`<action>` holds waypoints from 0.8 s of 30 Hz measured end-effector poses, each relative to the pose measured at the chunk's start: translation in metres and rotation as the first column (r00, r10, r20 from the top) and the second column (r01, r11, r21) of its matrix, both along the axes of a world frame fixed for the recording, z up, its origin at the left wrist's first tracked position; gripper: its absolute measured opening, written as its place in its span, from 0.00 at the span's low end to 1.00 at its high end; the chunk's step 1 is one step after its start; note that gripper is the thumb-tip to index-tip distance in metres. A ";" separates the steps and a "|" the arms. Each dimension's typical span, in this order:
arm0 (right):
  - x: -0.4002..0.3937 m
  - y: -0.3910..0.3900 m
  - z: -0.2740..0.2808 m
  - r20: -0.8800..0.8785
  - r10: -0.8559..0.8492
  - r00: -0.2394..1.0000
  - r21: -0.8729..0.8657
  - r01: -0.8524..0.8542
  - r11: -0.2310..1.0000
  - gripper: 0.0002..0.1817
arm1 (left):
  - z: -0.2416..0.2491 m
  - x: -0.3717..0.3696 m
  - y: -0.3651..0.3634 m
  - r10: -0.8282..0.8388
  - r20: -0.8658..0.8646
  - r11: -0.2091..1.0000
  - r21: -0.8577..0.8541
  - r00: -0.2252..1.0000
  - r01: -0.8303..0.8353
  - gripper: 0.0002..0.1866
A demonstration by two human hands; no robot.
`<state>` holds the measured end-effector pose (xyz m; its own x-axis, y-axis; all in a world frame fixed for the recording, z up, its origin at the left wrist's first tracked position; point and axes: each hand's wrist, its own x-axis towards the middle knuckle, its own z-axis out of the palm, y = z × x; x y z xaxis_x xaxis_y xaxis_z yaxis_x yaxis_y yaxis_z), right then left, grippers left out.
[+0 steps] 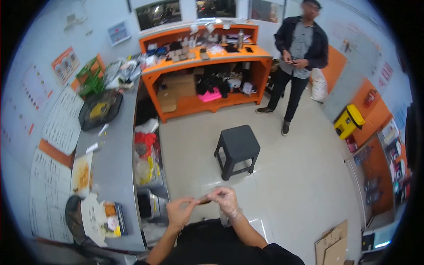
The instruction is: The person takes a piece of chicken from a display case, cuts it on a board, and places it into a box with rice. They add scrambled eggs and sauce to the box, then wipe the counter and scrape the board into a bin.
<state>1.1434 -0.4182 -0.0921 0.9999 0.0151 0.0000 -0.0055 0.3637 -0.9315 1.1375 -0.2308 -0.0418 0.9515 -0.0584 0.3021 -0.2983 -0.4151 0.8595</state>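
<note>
The person wears a black top with short sleeves, so both arms are bare. The right hand (226, 199) has a thin, see-through plastic glove that crinkles at the wrist. The left hand (179, 211) has no glove.

Black stool (237, 149), orange counter (207, 59)

- I'm in a small food shop's back work area.
- Steel bench (115, 150) on my left carries food trays, bags, a fry basket (100, 109).
- Orange shelving counter (207, 59) cluttered with supplies.
- Printed charts (64, 120) cover the wall.
</note>
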 end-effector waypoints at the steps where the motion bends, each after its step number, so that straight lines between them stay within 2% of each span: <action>1: 0.000 -0.002 -0.003 0.031 -0.058 0.998 -0.060 0.060 0.996 0.06 | 0.003 -0.001 -0.001 -0.013 -0.019 1.000 -0.008 1.000 0.013 0.06; 2: 0.000 -0.006 -0.006 0.065 -0.106 0.992 -0.119 0.113 0.986 0.06 | 0.010 -0.002 -0.003 -0.010 -0.059 1.000 -0.017 0.998 0.009 0.06; 4: 0.004 -0.016 -0.003 -0.132 -0.251 0.959 0.095 0.264 0.960 0.06 | 0.016 0.001 0.004 0.013 -0.091 0.998 -0.055 0.996 -0.018 0.06; 6: 0.017 -0.041 -0.029 -0.079 -0.318 0.945 0.267 0.327 0.906 0.08 | 0.005 0.007 0.024 0.092 -0.110 0.992 -0.075 0.990 -0.100 0.06; 7: 0.022 -0.052 -0.043 -0.132 -0.354 0.926 0.182 0.374 0.910 0.09 | -0.005 0.008 0.039 0.149 -0.133 0.985 -0.063 0.980 -0.159 0.05; 8: 0.029 -0.061 -0.059 -0.173 -0.386 0.906 0.086 0.405 0.910 0.11 | -0.008 0.006 0.053 0.171 -0.176 0.958 -0.201 0.970 -0.205 0.05; 9: 0.028 -0.070 -0.095 -0.245 -0.415 0.876 -0.001 0.428 0.904 0.13 | -0.010 0.004 0.066 0.189 -0.204 0.908 -0.337 0.961 -0.250 0.05; 10: 0.027 -0.080 -0.132 -0.315 -0.441 0.841 -0.084 0.438 0.895 0.17 | -0.011 -0.001 0.081 0.269 -0.190 0.890 -0.325 0.944 -0.319 0.05; 12: -0.007 -0.154 -0.300 -0.585 -0.150 0.797 -0.199 0.039 0.979 0.25 | -0.006 -0.016 0.114 0.413 -0.157 0.832 -0.336 0.897 -0.441 0.05; 13: -0.042 -0.166 -0.352 -0.775 -0.196 0.601 -0.239 0.008 0.971 0.29 | -0.002 -0.019 0.129 0.475 -0.134 0.793 -0.362 0.869 -0.490 0.05; 14: -0.064 -0.179 -0.378 -0.842 -0.153 0.518 -0.345 -0.298 0.890 0.28 | 0.004 -0.025 0.147 0.558 -0.133 0.748 -0.347 0.819 -0.566 0.05; 15: -0.092 -0.178 -0.389 -0.866 -0.068 0.495 -0.437 -0.686 0.582 0.27 | 0.011 -0.034 0.163 0.632 -0.133 0.698 -0.331 0.764 -0.635 0.04; 16: -0.107 -0.174 -0.389 -0.872 0.038 0.489 -0.474 -0.860 0.188 0.26 | 0.016 -0.043 0.179 0.701 -0.078 0.645 -0.355 0.708 -0.677 0.04; 17: -0.114 -0.165 -0.384 -0.877 0.123 0.465 -0.471 -0.882 -0.026 0.25 | 0.021 -0.051 0.200 0.764 -0.013 0.594 -0.378 0.645 -0.710 0.03; 19: -0.115 -0.152 -0.369 -0.891 0.211 0.401 -0.445 -0.866 -0.230 0.23 | 0.023 -0.081 0.237 0.861 0.138 0.502 -0.073 0.490 -0.862 0.03; 21: -0.096 -0.138 -0.360 -0.896 0.238 0.375 -0.438 -0.832 -0.340 0.21 | 0.008 -0.099 0.265 0.914 -0.123 0.328 -0.336 0.386 -0.883 0.04; 22: -0.086 -0.129 -0.358 -0.896 0.255 0.363 -0.440 -0.803 -0.403 0.20 | 0.001 -0.105 0.275 0.919 -0.131 0.312 -0.336 0.372 -0.889 0.04; 24: -0.058 -0.107 -0.352 -0.884 0.297 0.362 -0.468 -0.707 -0.530 0.18 | -0.012 -0.115 0.294 0.958 -0.197 0.151 -0.273 0.209 -0.950 0.06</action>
